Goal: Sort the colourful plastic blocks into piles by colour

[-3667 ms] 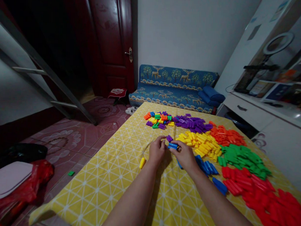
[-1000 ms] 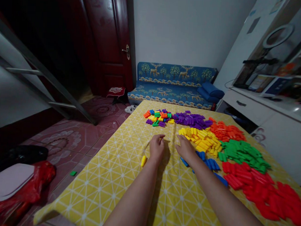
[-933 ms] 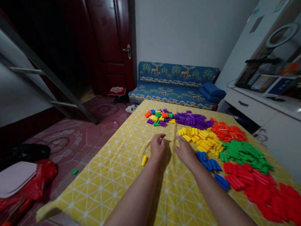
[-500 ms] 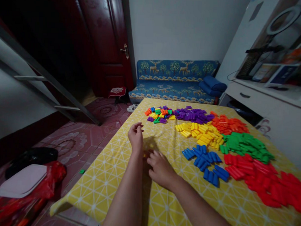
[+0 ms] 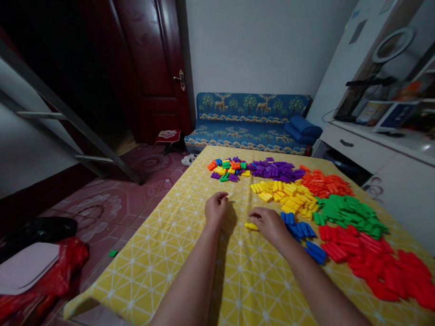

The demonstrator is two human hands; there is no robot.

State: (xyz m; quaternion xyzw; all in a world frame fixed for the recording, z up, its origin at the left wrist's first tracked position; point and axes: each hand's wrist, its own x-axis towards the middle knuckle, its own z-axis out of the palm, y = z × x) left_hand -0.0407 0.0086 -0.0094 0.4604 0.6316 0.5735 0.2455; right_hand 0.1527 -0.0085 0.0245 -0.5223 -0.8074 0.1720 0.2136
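My right hand [image 5: 268, 223] is closed on a yellow plastic block [image 5: 251, 226], just above the tablecloth; part of the block pokes out below the fingers. To its left, my left hand [image 5: 216, 210] hovers with curled fingers, and whatever it may hold is hidden. Beyond the hands lies a small mixed-colour heap of blocks [image 5: 228, 167]. Nearest my right hand are the blue blocks [image 5: 301, 229], partly covered by the hand and forearm. Behind them spreads a yellow pile [image 5: 291, 199].
Purple [image 5: 276, 170], orange [image 5: 324, 184], green [image 5: 351, 214] and red [image 5: 374, 256] block piles line the right side of the table [image 5: 153, 248]. A green block [image 5: 113, 253] lies on the floor. A blue sofa [image 5: 247, 128] stands behind the table.
My right hand has moved right, toward the blue blocks, and the yellow block now shows at its fingers. My left hand has shifted right and slightly nearer. The camera view has tilted slightly.
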